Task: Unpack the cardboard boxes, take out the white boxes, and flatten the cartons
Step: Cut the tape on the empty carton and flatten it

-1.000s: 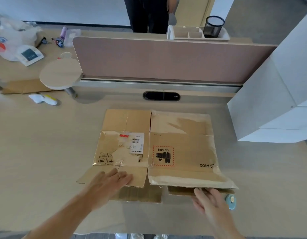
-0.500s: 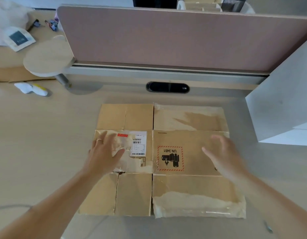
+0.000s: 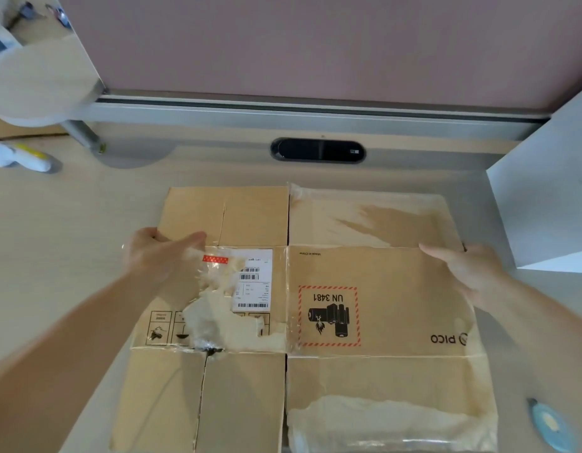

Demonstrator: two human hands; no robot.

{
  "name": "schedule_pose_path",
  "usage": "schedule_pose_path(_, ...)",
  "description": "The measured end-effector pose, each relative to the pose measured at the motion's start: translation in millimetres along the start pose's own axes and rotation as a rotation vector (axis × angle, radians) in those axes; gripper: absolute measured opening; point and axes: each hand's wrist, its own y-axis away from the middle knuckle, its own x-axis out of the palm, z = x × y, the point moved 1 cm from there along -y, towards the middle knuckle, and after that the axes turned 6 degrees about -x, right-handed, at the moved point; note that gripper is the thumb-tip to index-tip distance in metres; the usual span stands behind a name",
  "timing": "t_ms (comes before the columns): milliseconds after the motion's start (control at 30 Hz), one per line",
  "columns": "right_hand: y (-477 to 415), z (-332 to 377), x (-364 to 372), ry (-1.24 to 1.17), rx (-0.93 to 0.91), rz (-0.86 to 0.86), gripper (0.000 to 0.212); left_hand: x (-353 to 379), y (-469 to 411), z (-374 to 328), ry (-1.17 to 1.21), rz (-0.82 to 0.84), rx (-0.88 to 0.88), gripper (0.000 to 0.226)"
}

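Bare table [image 3: 70,256] lies open at the frame's left, while a white box [image 3: 544,204] crowds the flattened carton's [image 3: 364,322] right edge and a partition [image 3: 315,44] walls off the top.

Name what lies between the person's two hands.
Head view: between the left hand and the right hand lies the flattened carton, showing a white shipping label and a red-bordered UN 3481 sticker.
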Motion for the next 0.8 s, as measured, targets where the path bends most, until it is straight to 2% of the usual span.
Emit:
schedule_pose_path(67,-3.9,5.8,-3.4,-0.117,0.031,0.034,0.048,-2.4,-4.1,-5.2,0.072,0.024,-0.008,0.062)
schedule_pose_path(133,-6.6,11.2,-2.8,-0.187,-0.028,0.024,0.041,-4.5,-8.2,-9.2,0.113,-0.001,0.039,0.067)
schedule_pose_path(233,-6.8,21.2,-0.3,-0.215,-0.124,-0.012,0.046,-5.6,-15.6,-13.5,0.140,-0.034,0.120,0.070)
schedule_pose_path(400,-18.2,23.5,6.3,-0.178,-0.118,0.014,0.049,3.6,-29.8,-12.6,0.048,-0.017,0.132,0.079)
schedule_pose_path(467,-22.4,16.7,12.6,-0.099,-0.122,-0.010,0.058,9.0,-31.5,-7.9,-0.130,-0.066,0.203,0.086)
schedule_pose_path(567,-15.9,9.7,20.1,0.198,-0.271,-0.167,0.073,18.1,-9.3,2.2,-0.341,-0.082,0.443,0.073)
schedule_pose_path(633,5.5,8.6,29.6,0.332,-0.531,-0.203,0.079,29.4,17.4,11.7,-0.406,0.014,0.718,0.070)
schedule_pose_path(733,49.3,3.3,63.6,0.526,-0.876,0.049,0.081,55.7,50.8,26.5,-0.641,0.164,1.072,0.075)
schedule_pose_path(800,66.7,-5.8,86.5,0.783,-0.954,0.212,0.085,73.1,64.1,36.9,-0.809,0.188,1.147,0.070)
